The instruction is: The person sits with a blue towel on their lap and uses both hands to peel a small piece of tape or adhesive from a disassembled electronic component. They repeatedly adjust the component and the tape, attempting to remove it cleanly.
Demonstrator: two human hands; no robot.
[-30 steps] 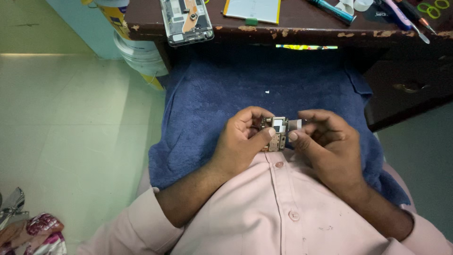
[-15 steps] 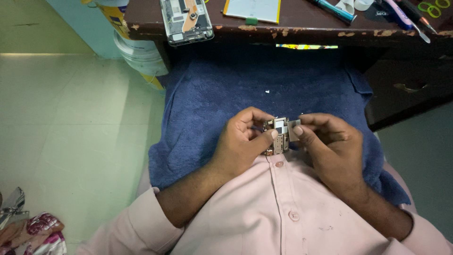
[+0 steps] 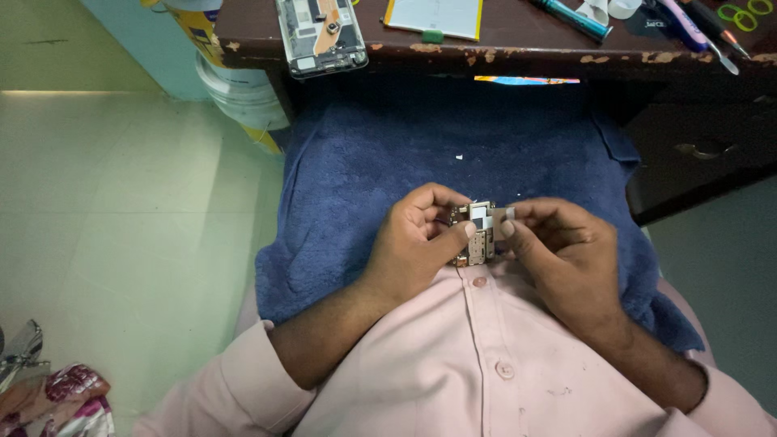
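Observation:
My left hand point(image 3: 417, 243) and my right hand point(image 3: 562, 255) meet over my lap, both pinching a small phone circuit board point(image 3: 477, 231) with metal shields. The left thumb and fingers grip its left side. My right fingertips hold its upper right corner, where a small grey tab sticks out. The board hovers just above a dark blue towel point(image 3: 380, 154) spread across my lap, close to my pink shirt's buttons.
A worn dark wooden desk point(image 3: 518, 57) runs along the top. On it lie an opened phone body point(image 3: 321, 34), a flat battery point(image 3: 437, 14), pens and tools point(image 3: 688, 24). A white bucket point(image 3: 239, 89) stands on the pale tiled floor at left. Crumpled wrappers point(image 3: 48, 396) lie bottom left.
Both hands have stayed in place with the board between them; the fingers have shifted only slightly on its upper right corner.

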